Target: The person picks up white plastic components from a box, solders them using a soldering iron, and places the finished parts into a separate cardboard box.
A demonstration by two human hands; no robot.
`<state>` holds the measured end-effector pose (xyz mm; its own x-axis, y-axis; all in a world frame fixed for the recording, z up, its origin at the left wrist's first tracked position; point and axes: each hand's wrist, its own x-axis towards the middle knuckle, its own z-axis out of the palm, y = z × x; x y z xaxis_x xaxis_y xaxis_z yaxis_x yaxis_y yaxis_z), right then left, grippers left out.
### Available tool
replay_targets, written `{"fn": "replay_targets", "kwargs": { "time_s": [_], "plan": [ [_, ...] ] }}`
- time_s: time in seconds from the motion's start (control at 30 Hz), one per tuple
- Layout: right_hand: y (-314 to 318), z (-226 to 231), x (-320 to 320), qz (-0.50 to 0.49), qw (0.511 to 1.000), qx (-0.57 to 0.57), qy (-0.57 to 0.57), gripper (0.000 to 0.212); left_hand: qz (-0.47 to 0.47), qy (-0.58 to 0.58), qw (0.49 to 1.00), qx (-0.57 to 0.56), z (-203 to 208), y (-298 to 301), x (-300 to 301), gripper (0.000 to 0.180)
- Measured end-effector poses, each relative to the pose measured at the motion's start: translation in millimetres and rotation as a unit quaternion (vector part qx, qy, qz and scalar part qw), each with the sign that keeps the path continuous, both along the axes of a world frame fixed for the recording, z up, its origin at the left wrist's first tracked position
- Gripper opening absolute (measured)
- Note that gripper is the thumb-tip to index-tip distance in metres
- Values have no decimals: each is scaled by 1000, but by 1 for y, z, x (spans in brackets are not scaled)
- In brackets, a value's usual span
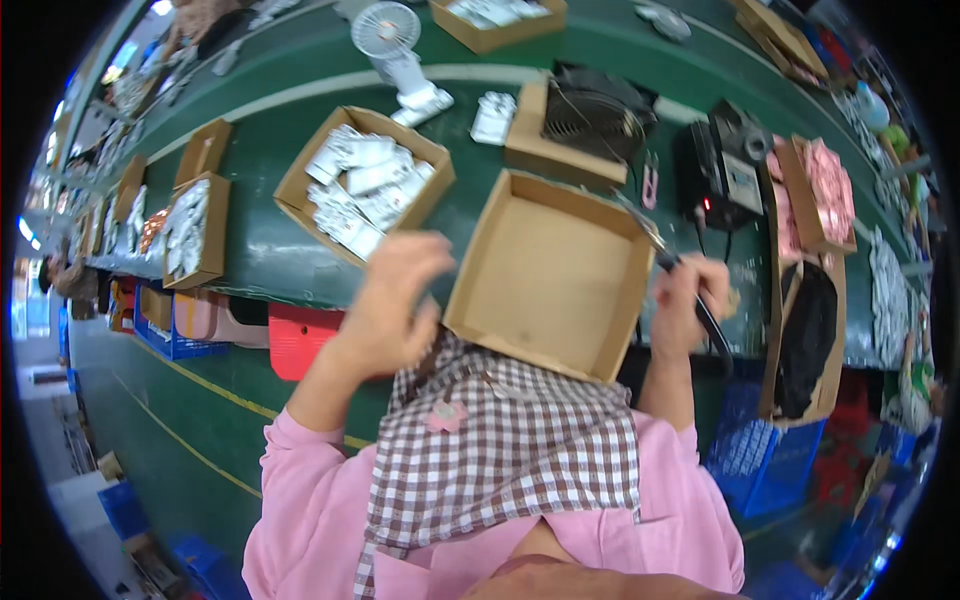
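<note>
My right hand [688, 305] is closed round the handle of a soldering iron [706, 318], its metal end pointing up and left over the right rim of a shallow cardboard box [548, 272]. This box lies tilted in front of me, its near edge against my checked apron. My left hand [392, 300], slightly blurred, hovers left of that box with its fingers apart and nothing visible in them. Just beyond it, a second cardboard box [432, 152] holds many white flat pieces [372, 180]. The soldering iron's cable curves down beside my right wrist.
A black station with a red light [728, 175] stands on the right of the green bench. At the back are a black fan unit [598, 112], a small white fan [388, 35] and pink tweezers [650, 182]. Pink packets [825, 185] lie far right; a red stool [298, 340] is below left.
</note>
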<state>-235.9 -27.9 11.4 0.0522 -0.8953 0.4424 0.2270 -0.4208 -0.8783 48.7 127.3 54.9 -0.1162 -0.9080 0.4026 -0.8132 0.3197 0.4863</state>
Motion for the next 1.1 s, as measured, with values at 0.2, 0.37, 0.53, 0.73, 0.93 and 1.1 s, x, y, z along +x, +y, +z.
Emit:
{"fn": "replay_targets", "kwargs": {
  "time_s": [0.2,0.37,0.53,0.73,0.93,1.1],
  "plan": [
    [-4,-17,12,134,978,-55,153,19,273,-222,936,1,-47,4,32,43],
    [-4,-16,12,121,980,-80,137,15,291,-221,931,20,-40,32,48,23],
    [-3,-20,7,104,988,-29,114,15,284,-253,922,70,-21,58,87,29],
    [-4,-24,9,118,986,-9,120,16,247,-199,938,140,14,30,141,56],
    [-5,-17,11,125,979,-25,158,17,174,-285,904,267,-5,-17,180,93],
    [-10,-12,12,133,976,-28,168,17,163,-304,901,263,4,-28,180,67]
  ]
}}
